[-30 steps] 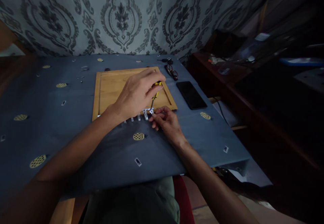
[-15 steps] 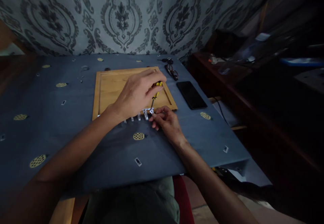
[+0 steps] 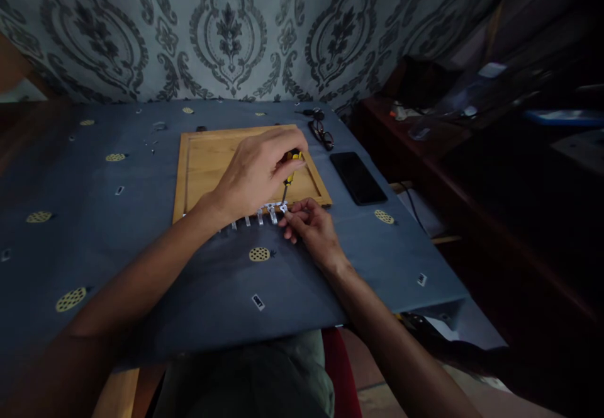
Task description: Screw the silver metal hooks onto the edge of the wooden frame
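Note:
My left hand (image 3: 250, 172) is closed around a screwdriver (image 3: 292, 165) with a yellow and black handle. The screwdriver stands nearly upright, its shaft pointing down at the last metal hook (image 3: 284, 207) on the right, along the near edge of a framed wooden board (image 3: 202, 163). Thumb and fingers of my right hand (image 3: 311, 226) pinch that hook from the right; the fingertips partly cover it. Several similar shiny hooks (image 3: 260, 217) hang in a row to its left, some of them behind my left wrist. The screw under the tip is too small to make out.
Right of the board lie a black phone (image 3: 357, 179) and eyeglasses (image 3: 321, 135). Small bits and a clear piece (image 3: 159, 126) lie on the blue tablecloth (image 3: 155, 216) at the back left. A dark side table (image 3: 425, 147) with a plastic bottle (image 3: 476, 87) stands at the right.
The screwdriver handle has turned slightly in my left hand, showing more black. My right hand keeps its pinch at the hook. The view has shifted very little.

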